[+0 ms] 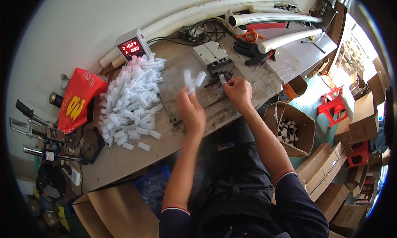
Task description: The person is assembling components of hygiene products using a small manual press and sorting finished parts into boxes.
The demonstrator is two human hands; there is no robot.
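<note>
Several small white bristle brushes (187, 77) stick up from the fingers of my left hand (192, 114), which is closed round their lower ends. They are slightly blurred. To the right, my right hand (238, 92) is closed in a pinch at the front of a metal clamping fixture (220, 68). A short pale piece (222, 78), apparently another such brush, shows between the fixture and my fingers; its gripped end is hidden. Behind the jaws sits the fixture's silver block (211, 53). Left of my left hand lies a big heap of white brushes (134, 93) on the wooden table (124, 167).
A counter box with red digits (131, 45) stands behind the heap, a red bag (82, 99) to its left. White tubes (273, 18), cables and a black glove (247, 51) lie at the back. Below right stand a carton (306, 128) with black-and-white pieces and a red stool (333, 105).
</note>
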